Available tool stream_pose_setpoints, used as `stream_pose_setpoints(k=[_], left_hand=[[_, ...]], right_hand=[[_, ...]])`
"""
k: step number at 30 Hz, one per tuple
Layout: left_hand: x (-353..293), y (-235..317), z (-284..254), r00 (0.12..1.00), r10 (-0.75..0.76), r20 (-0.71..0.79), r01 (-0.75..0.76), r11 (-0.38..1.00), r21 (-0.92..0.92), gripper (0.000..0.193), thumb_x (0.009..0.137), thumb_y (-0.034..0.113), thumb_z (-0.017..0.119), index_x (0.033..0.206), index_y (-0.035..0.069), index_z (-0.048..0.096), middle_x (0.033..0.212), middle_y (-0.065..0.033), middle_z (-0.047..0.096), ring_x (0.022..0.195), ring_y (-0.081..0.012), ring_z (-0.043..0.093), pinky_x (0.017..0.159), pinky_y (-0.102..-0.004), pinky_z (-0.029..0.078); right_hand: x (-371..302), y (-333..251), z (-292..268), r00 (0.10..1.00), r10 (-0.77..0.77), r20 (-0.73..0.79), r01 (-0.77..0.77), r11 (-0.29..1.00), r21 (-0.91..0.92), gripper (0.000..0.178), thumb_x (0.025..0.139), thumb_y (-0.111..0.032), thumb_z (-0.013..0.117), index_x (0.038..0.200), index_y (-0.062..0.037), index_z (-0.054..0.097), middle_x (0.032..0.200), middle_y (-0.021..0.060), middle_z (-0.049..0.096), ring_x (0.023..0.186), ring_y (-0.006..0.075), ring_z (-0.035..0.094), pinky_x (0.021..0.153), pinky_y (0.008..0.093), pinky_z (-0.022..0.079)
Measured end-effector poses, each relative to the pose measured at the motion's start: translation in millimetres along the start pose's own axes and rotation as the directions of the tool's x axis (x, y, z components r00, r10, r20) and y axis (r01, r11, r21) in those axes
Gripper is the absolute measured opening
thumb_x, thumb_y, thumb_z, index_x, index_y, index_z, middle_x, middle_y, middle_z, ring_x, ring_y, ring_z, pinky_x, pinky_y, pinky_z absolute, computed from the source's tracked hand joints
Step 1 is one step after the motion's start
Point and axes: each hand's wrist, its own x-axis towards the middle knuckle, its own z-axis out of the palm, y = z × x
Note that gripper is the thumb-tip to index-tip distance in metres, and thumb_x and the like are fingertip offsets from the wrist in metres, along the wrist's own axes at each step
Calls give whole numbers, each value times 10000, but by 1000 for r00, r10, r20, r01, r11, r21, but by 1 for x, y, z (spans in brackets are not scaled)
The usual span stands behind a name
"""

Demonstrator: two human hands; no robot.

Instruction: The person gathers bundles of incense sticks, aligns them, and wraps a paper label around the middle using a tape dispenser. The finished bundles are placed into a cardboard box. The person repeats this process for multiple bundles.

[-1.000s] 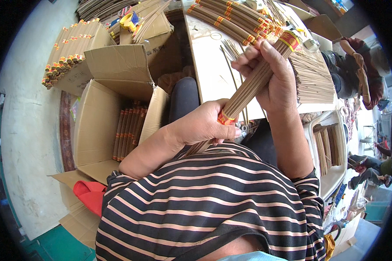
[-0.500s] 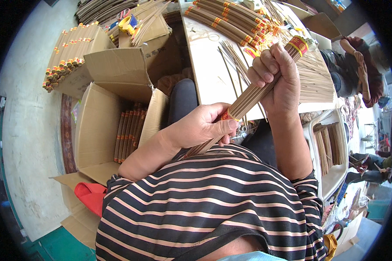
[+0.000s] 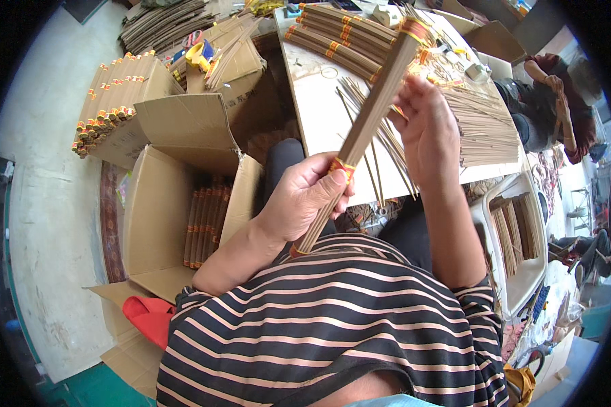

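Observation:
My left hand (image 3: pixel 305 193) is closed round the lower part of a bundle of brown incense sticks (image 3: pixel 373 108). The bundle slants up and to the right, with a red and yellow band near its top, another at my thumb, and its lower end close to my striped shirt. Just right of its upper half, my right hand (image 3: pixel 433 136) is raised, fingers loosely bent and apart, with nothing seen in them. Under both hands, loose incense sticks (image 3: pixel 387 152) lie spread on the white tabletop (image 3: pixel 319 108).
Banded bundles (image 3: pixel 336 44) lie at the table's far side. An open carton (image 3: pixel 159 217) at my left holds more bundles; behind it stands a stack of bundles (image 3: pixel 112 95). A white tub (image 3: pixel 485 224) with sticks is at right. Beyond it a person (image 3: pixel 563 108) sits.
My right hand has let go of the bundle's upper part and opened beside it. The bundle, still in my left hand, has swung more upright, its top moving left and up.

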Motion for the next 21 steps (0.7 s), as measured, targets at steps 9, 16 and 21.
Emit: stream_pose_setpoints(k=[9,16,21], left_hand=[[1,2,6,995,71,-74,-76,995,-60,357,946,252,450,1192,-7,439,891,-48,549,756,-94,520,671,-209,446],[4,-7,13,986,103,-133,-111,992,-52,335,943,237,460,1189,15,415,891,-38,535,734,-91,525,631,-208,451],[5,-9,13,987,126,-96,-127,992,-4,344,948,231,447,1210,17,384,896,-35,527,681,-83,520,580,-202,446]], right_hand=[[-53,12,10,959,218,179,-163,947,-276,141,830,-45,622,940,-2,546,880,35,552,819,101,561,752,236,471],[-56,13,6,970,94,225,12,905,-426,133,830,-30,618,930,-3,533,859,28,551,785,100,555,703,226,483],[-58,11,-1,937,247,246,-195,956,-219,166,823,-20,622,958,1,527,881,33,543,796,103,550,694,229,491]])
